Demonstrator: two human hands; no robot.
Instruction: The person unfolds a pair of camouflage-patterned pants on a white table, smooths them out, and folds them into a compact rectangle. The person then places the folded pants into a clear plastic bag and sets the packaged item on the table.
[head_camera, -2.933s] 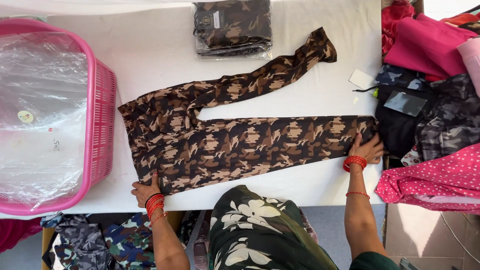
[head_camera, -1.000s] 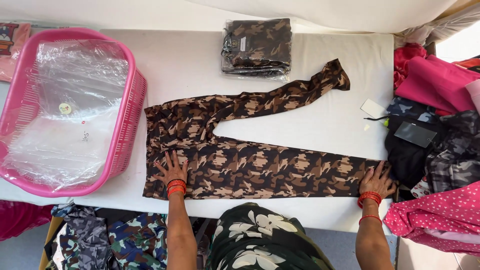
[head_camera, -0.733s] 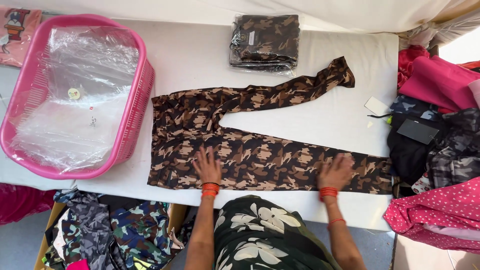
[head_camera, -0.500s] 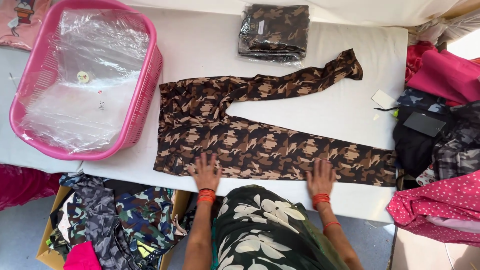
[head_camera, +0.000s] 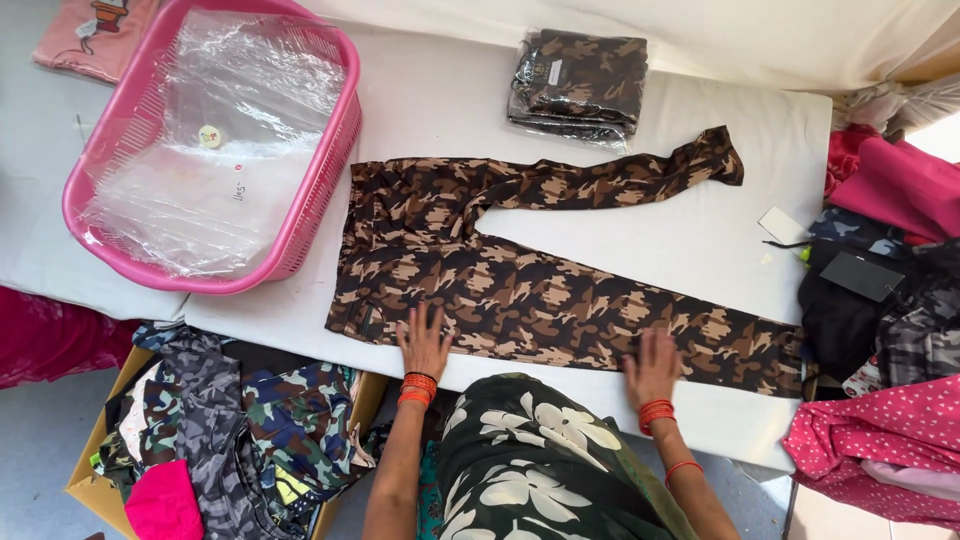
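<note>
I see one pair of camouflage leggings (head_camera: 520, 280) lying flat on the white worktop (head_camera: 640, 230), long axis left to right, waist toward the pink basket (head_camera: 300, 220) and two legs running right, the far one angled away. My left hand (head_camera: 425, 345) and right hand (head_camera: 652, 368) press the near leg, each grip open and flat. One bagged camouflage stack (head_camera: 578, 85) sits beyond.

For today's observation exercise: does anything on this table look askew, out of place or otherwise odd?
Yes. The camouflage trousers lie flat, but the legs splay apart: the far leg angles away toward the packed bundle, while the near leg runs along the table edge. Both hands, left hand and right hand, press flat on the near leg.
</note>
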